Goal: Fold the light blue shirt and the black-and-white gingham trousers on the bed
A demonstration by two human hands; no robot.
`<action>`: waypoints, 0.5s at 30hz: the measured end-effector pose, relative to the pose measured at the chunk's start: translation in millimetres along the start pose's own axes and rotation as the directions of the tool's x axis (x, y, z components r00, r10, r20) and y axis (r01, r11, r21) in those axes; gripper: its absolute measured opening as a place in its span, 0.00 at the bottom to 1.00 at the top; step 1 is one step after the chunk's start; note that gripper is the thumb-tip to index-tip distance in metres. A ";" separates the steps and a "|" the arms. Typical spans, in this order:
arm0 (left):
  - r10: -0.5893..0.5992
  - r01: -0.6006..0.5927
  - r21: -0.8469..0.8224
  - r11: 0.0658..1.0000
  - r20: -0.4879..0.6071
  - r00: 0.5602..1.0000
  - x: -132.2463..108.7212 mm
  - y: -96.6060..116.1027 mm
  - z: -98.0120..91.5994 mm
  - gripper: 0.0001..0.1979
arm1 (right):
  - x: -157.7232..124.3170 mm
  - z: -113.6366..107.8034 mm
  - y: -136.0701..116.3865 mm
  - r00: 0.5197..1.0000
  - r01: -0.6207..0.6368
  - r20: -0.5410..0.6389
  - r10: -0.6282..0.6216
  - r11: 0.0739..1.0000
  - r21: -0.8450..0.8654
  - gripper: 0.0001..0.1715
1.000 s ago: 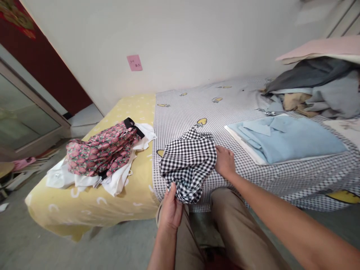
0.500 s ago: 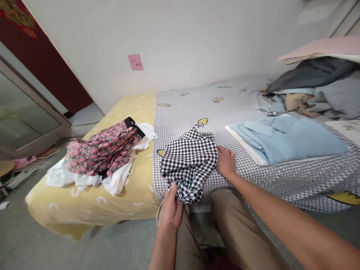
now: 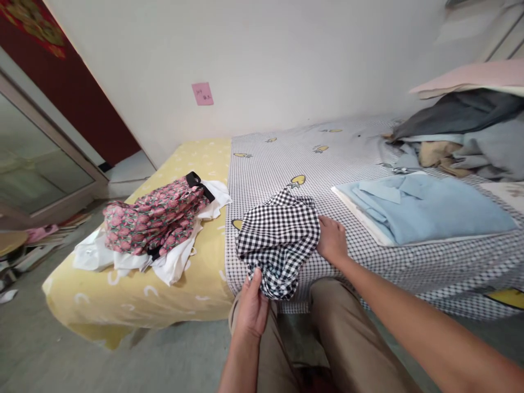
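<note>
A crumpled black-and-white checked garment point(image 3: 278, 240) lies at the near edge of the bed, partly hanging over it. My left hand point(image 3: 250, 308) pinches its lower hanging end, just above my knee. My right hand point(image 3: 332, 240) grips its right side, resting on the small-checked bedsheet point(image 3: 327, 158). Both hands have their fingers closed on the cloth.
A pink floral garment point(image 3: 155, 215) lies on white clothes point(image 3: 172, 265) on the yellow sheet point(image 3: 135, 297) to the left. A folded light blue shirt point(image 3: 426, 210) lies to the right, and a pile of grey and tan clothes point(image 3: 462, 136) behind it. Clutter sits on the floor at far left.
The view has shifted slightly. Both hands keep their hold on the checked garment, with hardly any movement.
</note>
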State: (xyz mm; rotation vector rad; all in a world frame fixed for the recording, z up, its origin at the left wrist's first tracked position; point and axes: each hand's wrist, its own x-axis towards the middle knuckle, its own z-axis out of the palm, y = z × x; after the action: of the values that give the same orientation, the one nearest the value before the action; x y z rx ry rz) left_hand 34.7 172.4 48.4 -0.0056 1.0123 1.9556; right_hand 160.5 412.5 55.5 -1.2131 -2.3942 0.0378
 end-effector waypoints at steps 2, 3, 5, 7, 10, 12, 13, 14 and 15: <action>0.002 -0.002 -0.003 1.000 0.006 1.000 -0.4 0.3 0.1 0.14 | 0.2 -0.2 0.3 1.000 -0.004 0.009 0.004 1.000 0.007 0.24; 0.003 -0.003 -0.006 1.000 0.010 1.000 -0.7 0.5 0.3 0.14 | 0.2 -0.2 0.3 1.000 -0.004 0.009 0.004 1.000 0.011 0.24; -0.001 0.001 -0.009 1.000 0.013 1.000 -1.4 1.0 0.8 0.13 | 0.1 -0.1 0.3 1.000 -0.004 0.003 0.004 1.000 0.019 0.24; -0.005 0.005 -0.007 1.000 0.011 1.000 -2.1 1.4 1.6 0.12 | -0.1 0.1 0.2 1.000 -0.005 -0.002 0.005 1.000 0.027 0.24; -0.001 0.001 -0.009 1.000 0.011 1.000 -2.8 1.8 3.1 0.12 | -0.3 0.4 0.2 1.000 -0.004 -0.003 0.004 1.000 0.031 0.24; 0.007 -0.007 -0.012 1.000 0.014 1.000 -3.3 2.0 4.3 0.11 | -0.3 0.7 0.5 1.000 -0.002 -0.001 0.002 1.000 0.026 0.24; 0.010 -0.010 -0.012 1.000 0.013 1.000 -3.6 2.1 4.9 0.11 | -0.3 0.8 0.7 1.000 -0.002 0.001 0.002 1.000 0.022 0.24; 0.013 -0.013 -0.010 1.000 0.012 1.000 -3.9 2.2 5.4 0.10 | -0.3 1.0 0.9 1.000 -0.001 0.001 0.001 1.000 0.019 0.24; 0.013 -0.013 -0.006 1.000 0.010 1.000 -4.1 2.3 5.7 0.10 | -0.3 1.2 1.0 1.000 -0.001 0.002 0.001 1.000 0.016 0.24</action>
State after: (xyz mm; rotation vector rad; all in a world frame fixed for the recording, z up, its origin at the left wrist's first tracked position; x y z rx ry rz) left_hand 37.6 172.6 55.3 0.0076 1.0020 1.9686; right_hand 160.9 413.1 54.1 -1.2075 -2.3899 0.0584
